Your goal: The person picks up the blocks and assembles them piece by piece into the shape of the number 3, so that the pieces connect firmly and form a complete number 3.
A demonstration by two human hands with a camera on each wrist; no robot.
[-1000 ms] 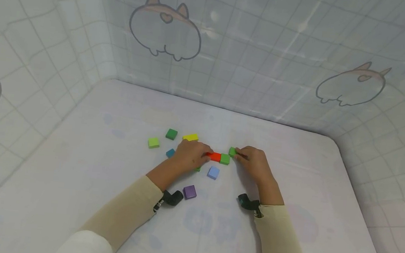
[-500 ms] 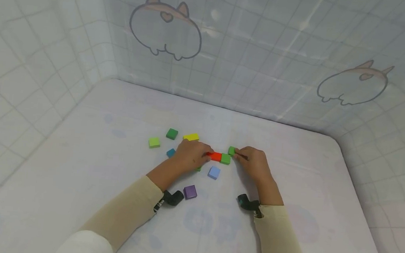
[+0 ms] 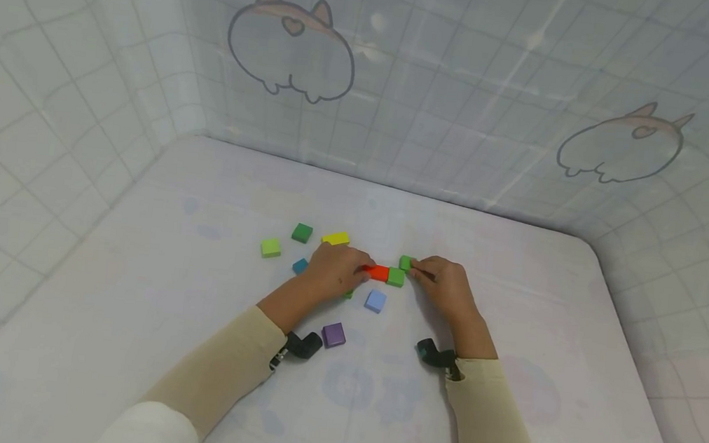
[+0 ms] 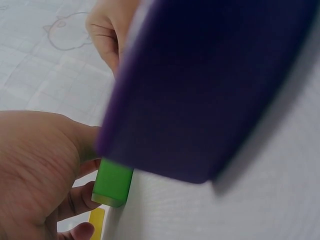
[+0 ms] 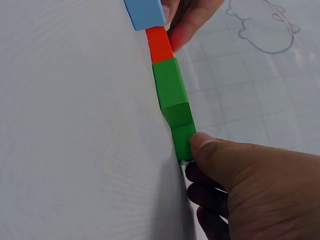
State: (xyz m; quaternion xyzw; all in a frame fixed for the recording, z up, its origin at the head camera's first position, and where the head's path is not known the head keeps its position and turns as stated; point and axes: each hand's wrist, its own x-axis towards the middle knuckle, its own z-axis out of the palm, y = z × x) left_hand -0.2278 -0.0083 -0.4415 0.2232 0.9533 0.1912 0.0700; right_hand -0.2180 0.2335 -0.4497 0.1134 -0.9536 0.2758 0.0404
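Observation:
With thumb and fingers, my left hand (image 3: 334, 272) pinches the left end of a red block (image 3: 379, 273). A green block (image 3: 396, 277) butts against that block's right end. My right hand (image 3: 446, 286) pinches a second green block (image 3: 406, 263), set just behind and right of the first. The right wrist view shows the held green block (image 5: 183, 142) appearing against the other green block (image 5: 171, 85), in line with the red one (image 5: 160, 44). A purple block (image 4: 200, 90) hides much of the left wrist view, including the left fingertips.
Near the left hand lie a yellow block (image 3: 336, 238), a dark green block (image 3: 302, 232), a lime block (image 3: 270, 248) and a partly covered teal block (image 3: 300, 266). A light blue block (image 3: 376, 301) and the purple block (image 3: 334, 334) lie nearer the person. Another green block (image 4: 114, 182) sits under the left hand.
The green block in my right hand has shifted slightly left, closer to the other green block. My left hand keeps its hold on the red block.

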